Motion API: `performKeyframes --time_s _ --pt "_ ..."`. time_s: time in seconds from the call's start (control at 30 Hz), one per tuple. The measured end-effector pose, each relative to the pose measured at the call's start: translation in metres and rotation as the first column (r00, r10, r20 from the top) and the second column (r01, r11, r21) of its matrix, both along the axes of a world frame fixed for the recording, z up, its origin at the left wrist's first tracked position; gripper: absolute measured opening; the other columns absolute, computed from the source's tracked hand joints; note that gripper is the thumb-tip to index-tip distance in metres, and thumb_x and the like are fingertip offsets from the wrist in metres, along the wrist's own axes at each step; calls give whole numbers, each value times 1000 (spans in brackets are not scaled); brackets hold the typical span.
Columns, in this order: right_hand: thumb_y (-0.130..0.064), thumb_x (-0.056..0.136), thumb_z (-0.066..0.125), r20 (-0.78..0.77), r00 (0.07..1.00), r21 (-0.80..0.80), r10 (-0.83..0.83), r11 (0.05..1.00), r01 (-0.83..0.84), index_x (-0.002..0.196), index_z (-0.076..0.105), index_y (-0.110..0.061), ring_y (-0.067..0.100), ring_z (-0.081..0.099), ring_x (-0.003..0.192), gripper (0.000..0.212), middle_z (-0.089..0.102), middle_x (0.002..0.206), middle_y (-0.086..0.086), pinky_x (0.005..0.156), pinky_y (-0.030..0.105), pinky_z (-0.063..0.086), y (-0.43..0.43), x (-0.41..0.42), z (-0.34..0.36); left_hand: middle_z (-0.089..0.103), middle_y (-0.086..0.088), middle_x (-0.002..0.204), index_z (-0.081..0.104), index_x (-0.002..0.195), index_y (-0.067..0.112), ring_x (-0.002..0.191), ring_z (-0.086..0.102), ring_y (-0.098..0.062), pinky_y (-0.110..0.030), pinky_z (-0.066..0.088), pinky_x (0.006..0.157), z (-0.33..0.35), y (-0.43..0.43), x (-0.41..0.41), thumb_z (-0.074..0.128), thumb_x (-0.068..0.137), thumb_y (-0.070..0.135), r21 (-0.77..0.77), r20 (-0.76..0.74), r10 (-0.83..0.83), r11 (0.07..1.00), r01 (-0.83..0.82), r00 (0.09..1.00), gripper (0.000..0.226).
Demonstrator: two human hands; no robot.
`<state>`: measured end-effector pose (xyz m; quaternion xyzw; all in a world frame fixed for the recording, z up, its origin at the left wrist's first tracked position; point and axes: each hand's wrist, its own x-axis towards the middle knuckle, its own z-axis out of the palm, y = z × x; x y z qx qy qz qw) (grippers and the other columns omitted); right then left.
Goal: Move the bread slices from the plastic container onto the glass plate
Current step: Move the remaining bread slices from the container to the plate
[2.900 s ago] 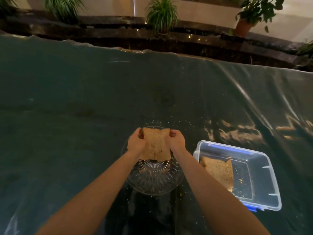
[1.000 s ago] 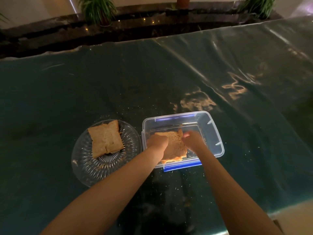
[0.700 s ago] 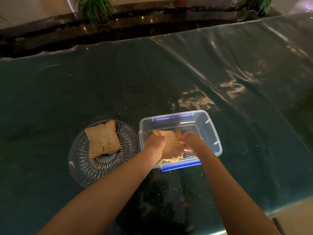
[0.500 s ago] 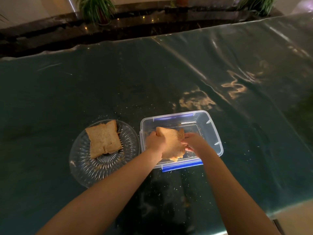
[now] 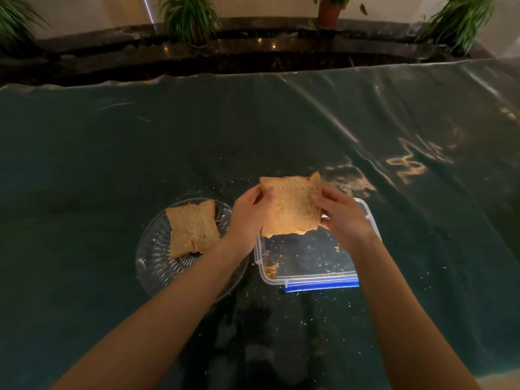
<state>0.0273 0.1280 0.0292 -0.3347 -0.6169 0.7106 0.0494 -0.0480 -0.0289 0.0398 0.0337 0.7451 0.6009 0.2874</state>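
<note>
While one slice [image 5: 193, 228] lies on the plate [image 5: 152, 266] left of the container [image 5: 309, 277], both hands, left [image 5: 249, 213] and right [image 5: 342, 216], grip another slice [image 5: 291, 206] above it.

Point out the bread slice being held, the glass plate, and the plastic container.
held bread slice [image 5: 291, 205], head view, middle of its face
glass plate [image 5: 153, 266], head view, bare ribbed rim near left
plastic container [image 5: 309, 258], head view, bare crumb-strewn floor
</note>
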Motion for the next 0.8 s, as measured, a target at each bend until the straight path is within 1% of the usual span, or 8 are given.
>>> performKeyframes --time_s 0.1,0.17,0.3,0.37,0.47,0.57,0.67,0.8 --pt "-17 86 59 -22 996 33 81 996 -80 97 63 -26 15 62 94 15 66 99 -6 70 28 52 -26 -20 11 61 -1 126 55 126 17 114 58 -20 -43 50 98 0 -29 -10 53 91 33 89 82 142 985 -149 986 39" --pt "-14 86 59 -23 991 65 132 989 -131 101 63 -21 15 62 90 18 65 96 -5 71 29 52 -47 -35 13 60 -1 126 55 126 16 117 56 -22 -47 47 100 -5 -52 -15 54 91 29 107 139 217 967 -233 966 37" --pt "-10 87 57 71 970 124 232 963 -240 114 61 -8 20 61 94 27 65 104 6 78 32 52 -97 -62 2 64 -1 116 62 114 14 111 58 -24 -47 49 97 -20 -96 -22 53 92 26 7 137 386 920 -391 912 27" --pt "-8 86 57 113 960 118 258 956 -270 115 60 -5 23 60 98 29 65 110 12 85 37 52 -119 -74 -8 62 -5 120 61 116 11 109 58 -24 -47 49 96 -28 -115 -28 53 92 24 -40 166 445 895 -444 880 28" --pt "-12 89 55 214 936 89 279 949 -303 121 56 -8 23 57 109 33 61 122 9 96 38 49 -142 -88 -24 60 -8 125 58 122 9 114 56 -26 -48 47 100 -39 -134 -39 50 93 19 -107 161 447 894 -434 880 32" --pt "-12 90 53 259 932 56 255 959 -277 124 54 -9 24 54 114 35 58 126 9 93 35 47 -156 -99 -39 62 -7 120 61 118 11 109 57 -24 -41 49 94 -47 -142 -52 48 91 9 -153 127 432 898 -412 893 30" --pt "-14 90 52 283 936 146 209 955 -258 124 54 -10 24 53 114 34 58 126 8 89 31 45 -166 -108 -51 64 -8 116 63 115 12 108 58 -25 -38 49 89 -54 -143 -62 46 88 5 -205 72 418 895 -397 906 33" --pt "-17 92 49 335 920 311 205 897 -313 125 53 -13 23 55 115 34 60 124 6 93 31 44 -175 -117 -63 64 -8 120 60 122 11 106 57 -22 -31 46 83 -60 -145 -70 45 89 4 -292 2 392 880 -375 920 37"
